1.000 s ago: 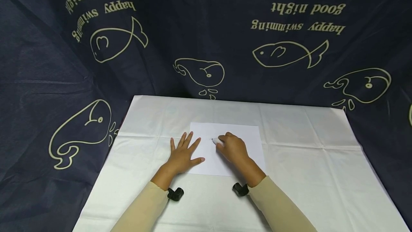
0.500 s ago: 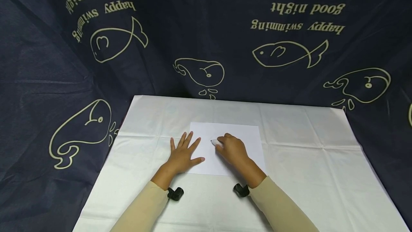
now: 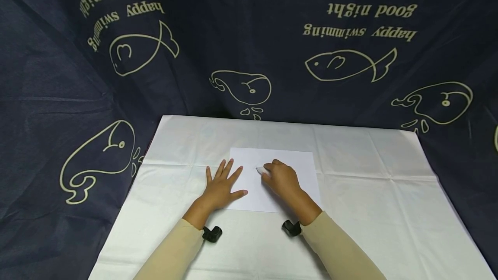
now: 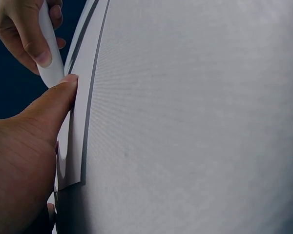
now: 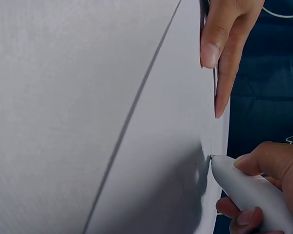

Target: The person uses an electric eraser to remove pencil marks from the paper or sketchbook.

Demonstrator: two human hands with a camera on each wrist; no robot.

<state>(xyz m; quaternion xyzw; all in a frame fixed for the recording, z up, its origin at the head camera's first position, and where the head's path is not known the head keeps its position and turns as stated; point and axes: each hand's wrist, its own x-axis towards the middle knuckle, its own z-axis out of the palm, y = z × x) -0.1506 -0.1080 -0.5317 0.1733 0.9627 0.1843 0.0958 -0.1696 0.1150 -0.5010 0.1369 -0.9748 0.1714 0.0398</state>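
A sheet of white paper [image 3: 253, 198] lies on the cloth-covered table. My left hand [image 3: 218, 191] rests with fingers spread over the paper's left edge, thumb and index finger reaching onto the sheet. My right hand [image 3: 283, 180] grips a thick white pen-like tool [image 5: 249, 190] with a smooth, rounded body and a small dark pointed tip. In the right wrist view that tip is right at the paper's surface, the thumb lying along the body. A few tiny dark marks show on the paper near the tip. Most of the tool's rear end is hidden by the right hand in the head view.
White creased cloth covers the table [image 3: 362, 202]. Behind and to the sides hangs a dark blue curtain [image 3: 288, 20] printed with fish, whales and upside-down lettering. Each wrist carries a small black camera, one at the left sleeve [image 3: 167, 249] and one at the right sleeve [image 3: 338, 245].
The right hand and the tool's tip shift slightly left and down, then back right and up, over the same spot on the paper. The left hand stays still.
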